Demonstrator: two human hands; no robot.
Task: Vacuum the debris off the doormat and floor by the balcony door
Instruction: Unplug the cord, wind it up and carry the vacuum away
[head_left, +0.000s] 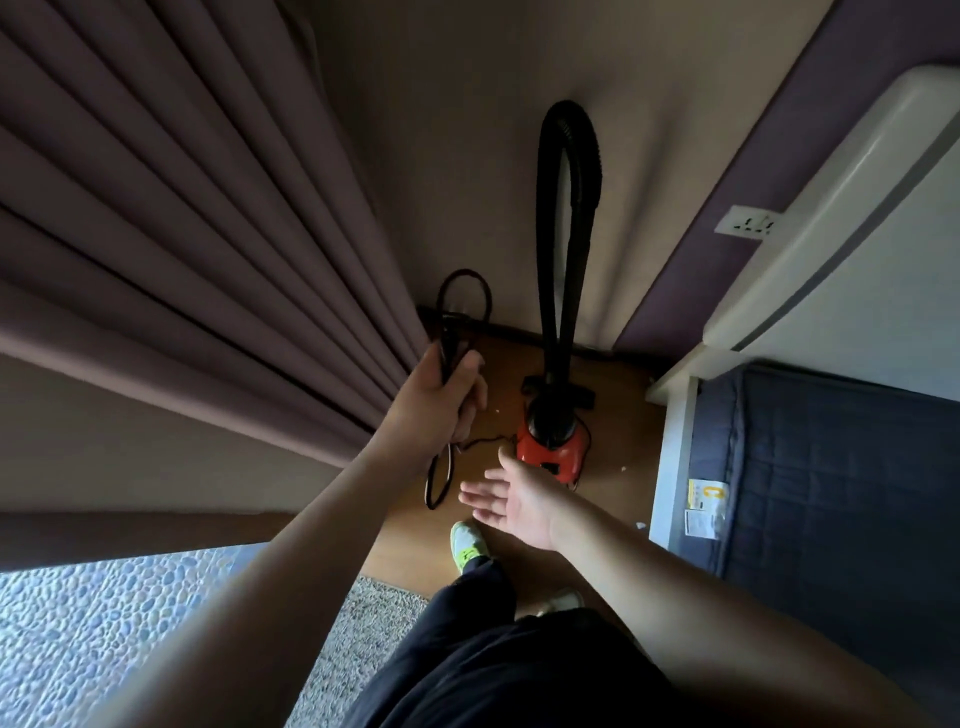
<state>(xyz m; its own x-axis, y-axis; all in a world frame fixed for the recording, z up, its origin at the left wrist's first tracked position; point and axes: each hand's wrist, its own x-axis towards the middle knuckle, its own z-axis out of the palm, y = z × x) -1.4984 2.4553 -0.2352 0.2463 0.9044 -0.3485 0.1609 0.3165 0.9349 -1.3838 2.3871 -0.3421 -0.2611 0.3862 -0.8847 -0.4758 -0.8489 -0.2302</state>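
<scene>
The red vacuum cleaner (551, 447) is seen standing on the wooden floor (613, 499) against the pale wall, its black hose (569, 208) rising in a tall loop above the body. The floor nozzle (558, 391) lies just behind the body, at the wall's foot.

The power cord (457, 312) is held bundled in the left hand (441, 400), to the left of the vacuum and beside the curtain (182, 234); the fingers are curled round the coils, with a loop above the fist and slack hanging below. A thin run of cord trails from the bundle to the vacuum's base. The right hand (511, 499) is held spread, palm up, just in front of the vacuum, touching nothing.

Small pale scraps (622, 467) are noted on the floor right of the vacuum. A grey doormat (358, 634) lies well in front of it, near the person's feet.

Handling, as judged: the body looks compact and rigid, likely light enough for one hand, best taken at a top handle, which cannot be made out. The hose is flexible and would not bear lifting. The cord is limp and tangle-prone; a wall socket (748, 224) sits up to the right.
</scene>
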